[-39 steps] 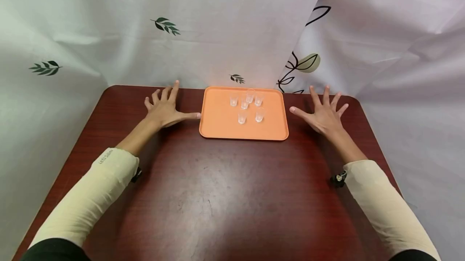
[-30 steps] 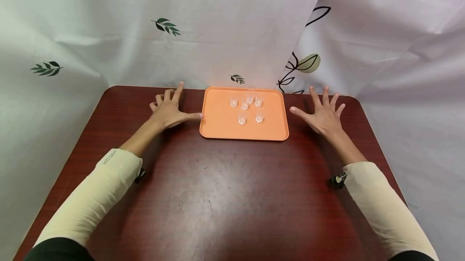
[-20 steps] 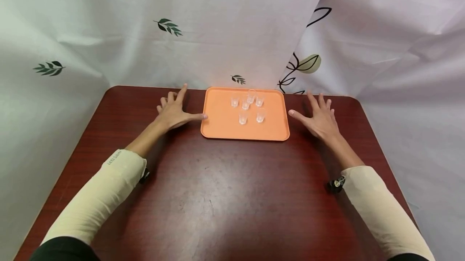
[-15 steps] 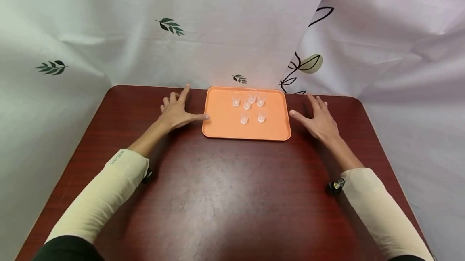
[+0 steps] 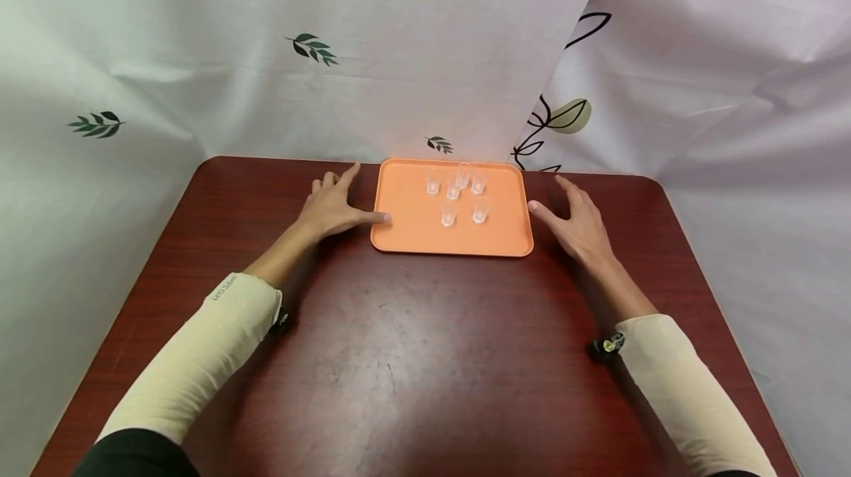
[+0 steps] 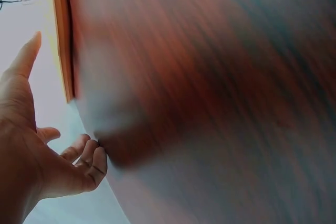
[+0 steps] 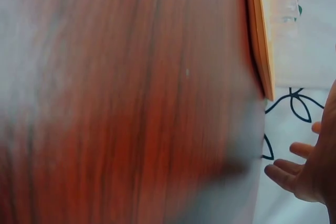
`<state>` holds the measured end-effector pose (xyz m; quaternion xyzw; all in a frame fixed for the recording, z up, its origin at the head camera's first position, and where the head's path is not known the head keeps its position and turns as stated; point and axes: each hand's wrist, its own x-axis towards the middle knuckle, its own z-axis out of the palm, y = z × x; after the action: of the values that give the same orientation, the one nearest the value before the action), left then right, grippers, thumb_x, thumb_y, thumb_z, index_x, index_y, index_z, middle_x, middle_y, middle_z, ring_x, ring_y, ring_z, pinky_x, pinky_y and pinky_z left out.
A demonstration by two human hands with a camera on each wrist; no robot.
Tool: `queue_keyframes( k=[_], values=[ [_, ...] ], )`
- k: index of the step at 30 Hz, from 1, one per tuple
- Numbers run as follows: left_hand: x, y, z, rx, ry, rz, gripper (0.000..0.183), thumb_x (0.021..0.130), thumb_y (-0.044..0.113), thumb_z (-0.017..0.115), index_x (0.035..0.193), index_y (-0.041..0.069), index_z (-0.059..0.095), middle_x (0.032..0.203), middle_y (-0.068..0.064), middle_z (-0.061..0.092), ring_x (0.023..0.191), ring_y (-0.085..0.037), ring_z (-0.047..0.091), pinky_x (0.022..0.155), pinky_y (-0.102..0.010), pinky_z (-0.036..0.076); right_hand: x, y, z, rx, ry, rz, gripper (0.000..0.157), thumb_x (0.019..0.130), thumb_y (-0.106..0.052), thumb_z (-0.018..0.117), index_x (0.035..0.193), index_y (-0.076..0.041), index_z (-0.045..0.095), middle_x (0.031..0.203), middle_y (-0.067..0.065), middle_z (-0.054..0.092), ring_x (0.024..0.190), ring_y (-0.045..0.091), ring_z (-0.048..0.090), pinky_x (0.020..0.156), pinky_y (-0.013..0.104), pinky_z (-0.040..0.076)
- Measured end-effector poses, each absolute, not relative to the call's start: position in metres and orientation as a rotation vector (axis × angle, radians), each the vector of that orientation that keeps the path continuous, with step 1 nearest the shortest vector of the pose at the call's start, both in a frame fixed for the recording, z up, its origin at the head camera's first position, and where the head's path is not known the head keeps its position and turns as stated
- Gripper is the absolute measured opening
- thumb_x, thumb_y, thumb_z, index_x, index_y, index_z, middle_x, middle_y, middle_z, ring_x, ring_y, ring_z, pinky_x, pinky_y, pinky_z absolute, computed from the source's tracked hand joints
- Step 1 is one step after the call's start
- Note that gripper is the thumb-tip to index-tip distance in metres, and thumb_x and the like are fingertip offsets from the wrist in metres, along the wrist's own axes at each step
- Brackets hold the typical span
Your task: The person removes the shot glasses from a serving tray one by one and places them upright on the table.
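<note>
An orange tray (image 5: 412, 235) lies flat at the far edge of the table, carrying several small clear cups (image 5: 480, 213) that stand upright. At its left side is my left hand (image 5: 330, 210), thumb stretched out over the tray's left rim, the other fingers spread behind. Whether the thumb touches the tray is unclear. My right hand (image 5: 581, 230) hovers just off the right rim, thumb pointing at it and a gap still showing. In the wrist views the tray's edge (image 6: 63, 40) appears beside each hand, and neither hand grips anything.
The dark red wooden table (image 5: 412, 359) stretches from the tray toward me. A white cloth (image 5: 399, 56) with leaf prints hangs behind the table and down its sides. Each light sleeve (image 5: 193, 359) has a small black device (image 5: 605, 346) at the wrist.
My left hand has moved right, its thumb passing from the tray's edge to over the rim. My right hand's fingers have drawn together as it turned toward the tray. The cups stay put.
</note>
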<state>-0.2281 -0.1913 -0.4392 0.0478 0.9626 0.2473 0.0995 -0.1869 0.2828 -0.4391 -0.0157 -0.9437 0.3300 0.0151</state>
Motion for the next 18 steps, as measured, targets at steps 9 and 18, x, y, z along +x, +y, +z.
queue_keyframes(
  k=[9, 18],
  values=[
    [-0.232, -0.184, -0.435, 0.145, 2.757, 0.875, 0.130, 0.079, 0.072, 0.095, 0.179, 0.019, 0.032, 0.158, -0.022, 0.048, 0.145, -0.044, 0.053, 0.120, -0.070, 0.052, -0.187, 0.276, -0.440, -0.010, -2.859, 1.155, 0.096, 0.104, -0.069, 0.069, 0.177, -0.016, 0.038, 0.169, 0.028, 0.051, 0.154, 0.049, 0.053, 0.130, 0.070, 0.045],
    [-0.235, -0.181, -0.434, 0.167, 2.649, 1.053, 0.109, 0.084, 0.052, 0.099, 0.173, 0.017, 0.046, 0.141, -0.023, 0.057, 0.097, -0.036, 0.074, 0.085, -0.047, 0.071, -0.188, 0.267, -0.441, -0.041, -2.834, 1.254, 0.096, 0.101, -0.070, 0.074, 0.176, -0.018, 0.041, 0.169, 0.024, 0.054, 0.153, 0.045, 0.058, 0.129, 0.068, 0.048]
  ],
)
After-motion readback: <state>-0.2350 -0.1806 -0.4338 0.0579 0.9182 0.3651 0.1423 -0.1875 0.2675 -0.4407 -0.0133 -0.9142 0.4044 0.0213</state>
